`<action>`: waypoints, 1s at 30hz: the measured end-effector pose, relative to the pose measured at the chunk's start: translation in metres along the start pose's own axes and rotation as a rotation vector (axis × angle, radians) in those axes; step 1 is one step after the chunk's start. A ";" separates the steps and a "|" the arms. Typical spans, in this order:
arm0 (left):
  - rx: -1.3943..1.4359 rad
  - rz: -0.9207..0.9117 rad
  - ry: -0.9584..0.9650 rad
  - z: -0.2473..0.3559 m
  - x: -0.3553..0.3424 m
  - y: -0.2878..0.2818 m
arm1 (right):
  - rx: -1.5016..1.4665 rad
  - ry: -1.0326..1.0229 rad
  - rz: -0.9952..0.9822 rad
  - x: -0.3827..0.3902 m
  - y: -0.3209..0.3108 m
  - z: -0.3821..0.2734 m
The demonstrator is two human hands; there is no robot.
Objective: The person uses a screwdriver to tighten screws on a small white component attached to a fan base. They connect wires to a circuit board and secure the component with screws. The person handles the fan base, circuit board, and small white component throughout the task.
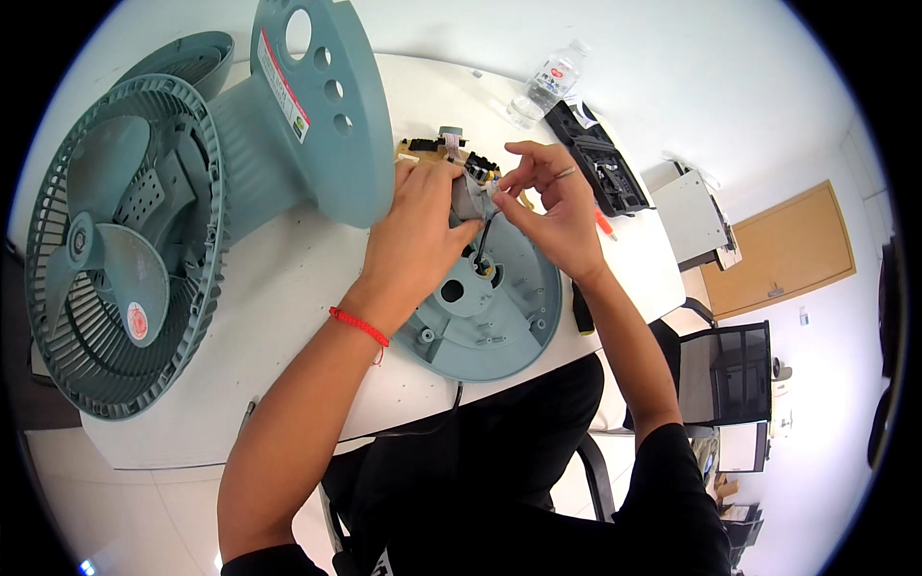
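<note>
A round teal fan base plate [499, 322] lies on the white table [288, 278] in front of me. My left hand [418, 235], with a red cord at the wrist, grips a small grey part [468, 199] above the plate's far edge. My right hand [552, 206] pinches thin wires at that same part, a ring on one finger. A black cable [483, 240] runs from the part down into the plate's centre hole. Behind my hands lies a yellowish circuit board [432, 149] with black components.
A large teal fan [125, 240] with grille and blades lies on its side at the left, its stand [322, 106] pointing up. A clear water bottle [549, 84] and a black tool case [595, 158] sit at the far right. Office chairs stand beyond the table edge.
</note>
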State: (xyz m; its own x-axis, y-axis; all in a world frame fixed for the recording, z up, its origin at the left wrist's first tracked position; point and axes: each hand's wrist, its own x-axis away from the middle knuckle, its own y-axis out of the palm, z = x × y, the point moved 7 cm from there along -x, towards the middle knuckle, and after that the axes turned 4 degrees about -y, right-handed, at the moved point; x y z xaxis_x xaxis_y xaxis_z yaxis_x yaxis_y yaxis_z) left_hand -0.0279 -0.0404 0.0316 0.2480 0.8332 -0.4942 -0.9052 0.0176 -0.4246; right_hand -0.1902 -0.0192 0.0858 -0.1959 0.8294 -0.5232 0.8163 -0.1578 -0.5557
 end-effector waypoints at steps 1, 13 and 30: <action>0.011 0.004 -0.004 -0.001 0.000 0.000 | -0.014 -0.007 0.001 0.000 0.001 0.001; 0.066 0.030 -0.022 0.002 -0.002 -0.004 | -0.240 0.249 0.143 0.001 -0.009 0.011; 0.059 0.033 -0.030 0.004 -0.002 -0.006 | -0.214 0.196 0.110 -0.004 0.001 0.008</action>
State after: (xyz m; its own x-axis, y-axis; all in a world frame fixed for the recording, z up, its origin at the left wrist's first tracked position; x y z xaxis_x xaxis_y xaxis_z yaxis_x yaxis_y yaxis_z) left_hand -0.0243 -0.0396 0.0381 0.2074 0.8503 -0.4837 -0.9319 0.0213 -0.3622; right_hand -0.1927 -0.0275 0.0818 -0.0088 0.9043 -0.4268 0.9267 -0.1530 -0.3431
